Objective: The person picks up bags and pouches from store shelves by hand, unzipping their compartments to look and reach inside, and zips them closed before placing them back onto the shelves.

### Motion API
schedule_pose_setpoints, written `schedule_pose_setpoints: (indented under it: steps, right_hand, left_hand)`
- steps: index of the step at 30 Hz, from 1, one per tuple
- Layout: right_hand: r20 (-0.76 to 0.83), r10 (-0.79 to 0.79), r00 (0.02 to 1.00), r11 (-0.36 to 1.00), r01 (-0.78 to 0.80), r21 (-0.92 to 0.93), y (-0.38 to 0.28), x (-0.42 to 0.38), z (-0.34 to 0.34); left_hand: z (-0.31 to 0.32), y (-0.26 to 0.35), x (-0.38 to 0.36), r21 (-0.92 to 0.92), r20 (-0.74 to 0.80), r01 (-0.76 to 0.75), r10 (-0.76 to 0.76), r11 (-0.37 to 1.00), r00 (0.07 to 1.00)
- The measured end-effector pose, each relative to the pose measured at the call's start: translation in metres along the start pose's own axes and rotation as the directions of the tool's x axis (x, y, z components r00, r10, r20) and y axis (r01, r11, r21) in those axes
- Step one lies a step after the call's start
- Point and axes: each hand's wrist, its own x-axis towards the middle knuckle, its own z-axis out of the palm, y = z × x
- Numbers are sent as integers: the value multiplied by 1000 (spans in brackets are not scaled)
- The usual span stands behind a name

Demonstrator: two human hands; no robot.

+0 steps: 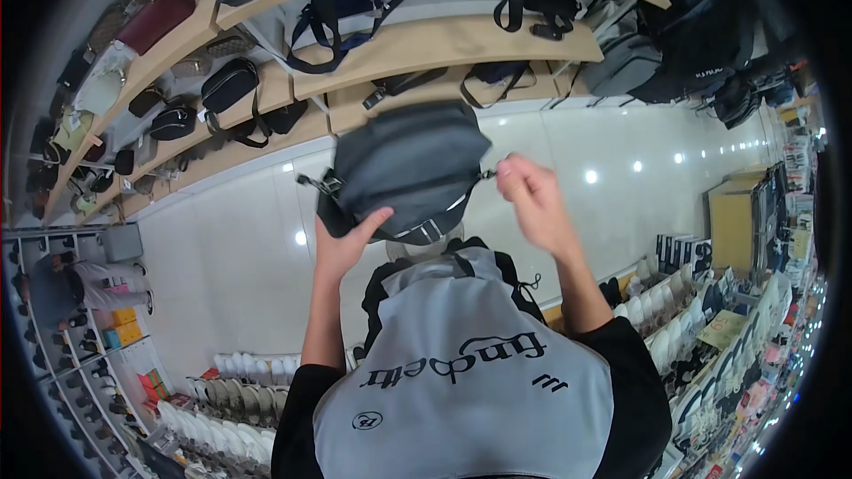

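— While we look down from the head camera, where do we have the grey sling bag [404, 164]?

— Raised at chest height before the wooden shelves [444, 44]. Our left hand [351, 244] cups its underside, fingers closed on the fabric; our right hand [528, 195] pinches the zipper pull [488, 174] at its side.

— How will it handle?

— Soft and light, we judge, sagging unless supported. We'd best hold it by the base, or by the strap buckle [328, 183].

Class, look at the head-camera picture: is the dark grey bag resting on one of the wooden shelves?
No. The dark grey bag is held up in front of the shelves, with the left hand under it and the right hand at its side.
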Motion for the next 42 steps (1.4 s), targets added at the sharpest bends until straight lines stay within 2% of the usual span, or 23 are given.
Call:
schedule_pose_setpoints:
  steps: [2, 3, 4, 5, 6, 7, 10, 13, 14, 16, 18, 20, 21, 22, 25, 27, 30, 32, 35, 38, 39, 40, 42]
  right_hand:
    - [52, -53, 997, 982, 61, -180, -21, -4, 27]
    - [97, -151, 984, 944, 173, -282, -35, -6, 47]
    - [187, -220, 957, 899, 273, -343, -38, -9, 67]
    - [197, -291, 936, 876, 344, -339, -39, -16, 91]
    - [272, -248, 930, 777, 359, -517, -44, -20, 108]
    - [328, -269, 905, 746, 412, -524, -39, -21, 114]
    - [436, -275, 857, 691, 491, -530, -7, -16, 128]
    - [254, -36, 966, 902, 141, -408, -18, 1, 99]
    - [140, -37, 989, 891, 96, -444, -15, 8, 90]
    - [-101, -53, 993, 869, -4, -495, -1, 17, 76]
    - [49, -37, 998, 911, 54, -410, 51, 17, 68]
    - [179, 91, 980, 983, -59, -174, 59, 20, 74]
    - [255, 199, 946, 977, -211, 20, 60, 15, 85]
    - [350, 279, 894, 910, -363, 201, 59, 16, 95]
    - [323, 484, 813, 530, -566, 631, 78, 21, 112]
    - [276, 597, 753, 427, -590, 686, 89, 27, 114]
    - [220, 709, 670, 300, -569, 766, 117, 52, 109]
    - [224, 735, 640, 196, -516, 834, 168, 77, 103]
    - [145, 720, 679, 91, -299, 950, 212, 142, 92]
    - [102, 689, 718, 27, -165, 986, 236, 235, 69]
    - [83, 681, 728, 7, -120, 993, 247, 268, 60]
    - [93, 667, 739, -17, -110, 994, 253, 301, 50]
    - [92, 622, 778, -41, -86, 995, 263, 361, 31]
  left_hand:
    - [-1, -24, -2, 200, 28, -73, 69, 977, 997]
    - [-1, -33, -2, 300, 46, -105, 95, 948, 994]
    - [3, -15, 1, 607, 196, -324, 258, 725, 946]
    - [11, -22, 6, 573, 279, -513, 437, 639, 855]
    - [13, -28, 6, 531, 280, -523, 444, 667, 851]
    - [14, -36, 5, 487, 282, -533, 452, 692, 846]
    - [4, -87, -11, 506, 85, -270, 264, 819, 961]
    - [-13, -60, -23, 480, -7, -59, 71, 875, 997]
    - [-25, -65, -21, 490, -7, -16, 22, 872, 1000]
    - [-44, -58, -21, 198, -14, 71, -69, 978, 998]
    - [-56, -57, -15, -95, -7, 76, -77, 993, 997]
    - [-63, -49, 0, -196, 50, 27, -17, 980, 999]
    - [-66, -44, 9, -247, 77, 8, 11, 969, 997]
    - [-61, -37, 21, -254, 63, -44, 62, 966, 996]
    - [-62, -38, 78, -155, 349, 107, -47, 982, 936]
    - [-54, -71, 112, -16, 370, 157, -140, 987, 918]
    - [-43, -104, 152, 66, 333, 242, -250, 968, 909]
    - [-46, -146, 164, -49, 227, 293, -275, 955, 934]
    - [-65, -216, 156, 30, 24, 411, -412, 911, 911]
    - [-111, -332, 113, 1, 11, 459, -459, 889, 889]
    - [-128, -357, 95, 255, 29, 446, -468, 858, 883]
    - [-137, -379, 78, 339, -89, 560, -566, 756, 819]
    - [-155, -372, 45, 614, -62, 577, -696, 538, 715]
